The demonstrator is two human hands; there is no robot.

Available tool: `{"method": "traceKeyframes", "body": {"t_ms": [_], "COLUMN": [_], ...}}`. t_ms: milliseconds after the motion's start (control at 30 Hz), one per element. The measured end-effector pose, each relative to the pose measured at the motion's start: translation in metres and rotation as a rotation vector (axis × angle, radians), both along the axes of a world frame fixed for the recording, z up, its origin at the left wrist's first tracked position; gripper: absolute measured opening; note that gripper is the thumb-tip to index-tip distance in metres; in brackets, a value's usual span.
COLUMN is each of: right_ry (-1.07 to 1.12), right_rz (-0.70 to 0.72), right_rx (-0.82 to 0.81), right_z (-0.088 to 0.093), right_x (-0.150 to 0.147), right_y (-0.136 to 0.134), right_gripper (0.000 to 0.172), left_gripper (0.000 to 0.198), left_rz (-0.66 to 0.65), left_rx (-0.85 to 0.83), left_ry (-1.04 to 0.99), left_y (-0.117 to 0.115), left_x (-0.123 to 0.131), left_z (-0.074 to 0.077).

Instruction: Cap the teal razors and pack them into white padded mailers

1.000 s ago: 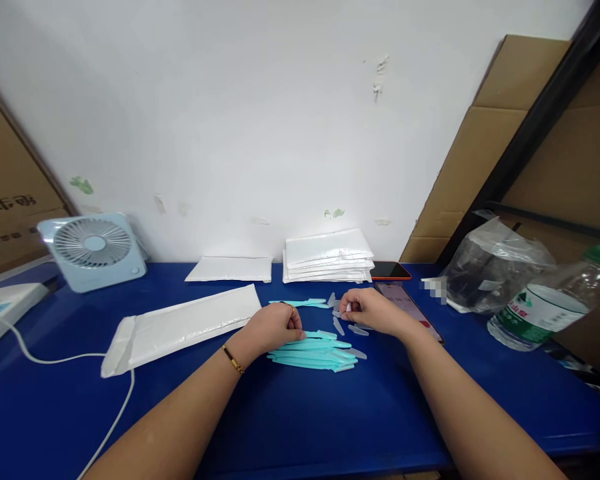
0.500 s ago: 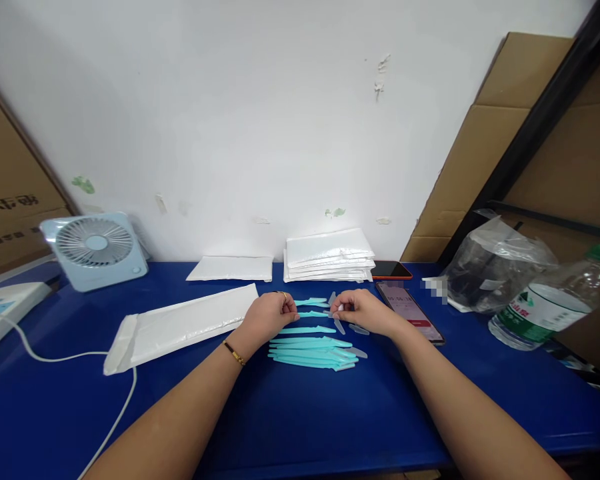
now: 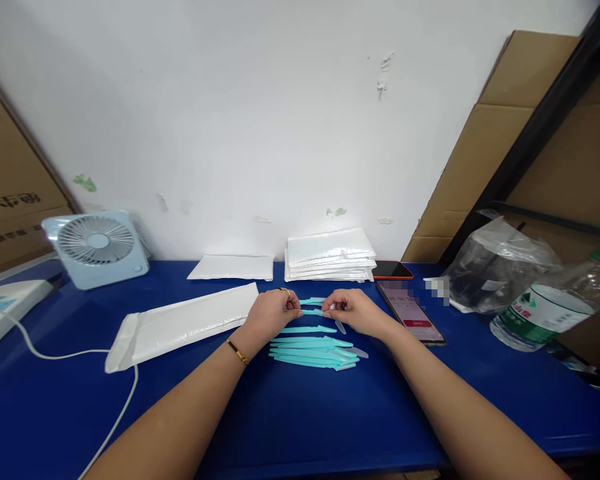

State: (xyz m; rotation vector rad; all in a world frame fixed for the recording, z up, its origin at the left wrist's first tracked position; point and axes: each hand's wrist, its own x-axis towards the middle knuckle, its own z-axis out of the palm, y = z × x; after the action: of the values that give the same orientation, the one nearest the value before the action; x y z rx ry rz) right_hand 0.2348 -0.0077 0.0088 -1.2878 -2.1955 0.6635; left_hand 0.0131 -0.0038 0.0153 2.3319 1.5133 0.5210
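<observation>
My left hand [image 3: 271, 315] pinches the handle of a turquoise eyebrow razor [image 3: 311, 312] between thumb and fingers. At its blade end, my right hand [image 3: 356, 312] is closed on a small clear blade cap, mostly hidden by the fingertips. Just beyond lies another turquoise razor [image 3: 310, 302], partly covered by my hands. Nearer to me is a single razor [image 3: 307, 330], then a heap of several razors [image 3: 307, 353] with handles to the left. A loose clear cap [image 3: 341, 326] rests below my right fingers, and a clear piece [image 3: 359, 352] sticks out beside the heap.
A long white padded envelope [image 3: 190, 323] lies left of my hands. Behind are a flat envelope [image 3: 230, 267] and an envelope stack [image 3: 330, 257]. A phone [image 3: 414, 317], another phone [image 3: 393, 269], and a bottle [image 3: 535, 317] stand right; a fan [image 3: 97, 247] and cable [image 3: 133, 387] left.
My right hand has moved left, closer to my left hand, along the held razor. The fingers now cover its blade end. The loose razors stay put.
</observation>
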Motion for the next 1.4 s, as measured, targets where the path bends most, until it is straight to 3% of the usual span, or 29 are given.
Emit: {"method": "traceKeyframes", "body": {"t_ms": [133, 200, 333, 633, 1067, 1200, 1267, 1400], "right_ry": [-0.067, -0.131, -0.195, -0.181, -0.198, -0.172, -0.181, -0.313], "right_rz": [-0.122, -0.142, -0.117, -0.03, 0.032, -0.037, -0.088, -0.083], "right_rx": [0.112, 0.09, -0.028, -0.071, 0.193, 0.175, 0.136, -0.109], "right_z": [0.004, 0.006, 0.004, 0.006, -0.005, 0.008, 0.018, 0.029], "right_x": [0.005, 0.012, 0.022, 0.018, -0.008, 0.008, 0.023, 0.048], "right_y": [-0.001, -0.002, -0.006, -0.008, -0.002, -0.005, -0.009, -0.014], "right_gripper": [0.018, 0.018, 0.013, 0.009, 0.005, 0.01, 0.012, 0.007], "left_gripper": [0.018, 0.019, 0.019, 0.013, 0.007, 0.015, 0.021, 0.023], "left_rz": [0.073, 0.018, -0.138, -0.094, -0.144, -0.141, -0.182, -0.36], "left_rx": [0.126, 0.104, -0.03, -0.041, 0.039, 0.116, 0.066, -0.094], "left_ry": [0.064, 0.06, 0.065, 0.046, 0.065, 0.029, -0.015, 0.003], "left_y": [-0.001, -0.002, -0.006, -0.004, 0.005, -0.002, -0.008, -0.018], "left_x": [-0.001, -0.003, -0.003, -0.002, 0.0, -0.001, -0.001, 0.003], "left_z": [0.003, 0.003, 0.0, -0.008, -0.011, -0.004, 0.001, 0.008]}}
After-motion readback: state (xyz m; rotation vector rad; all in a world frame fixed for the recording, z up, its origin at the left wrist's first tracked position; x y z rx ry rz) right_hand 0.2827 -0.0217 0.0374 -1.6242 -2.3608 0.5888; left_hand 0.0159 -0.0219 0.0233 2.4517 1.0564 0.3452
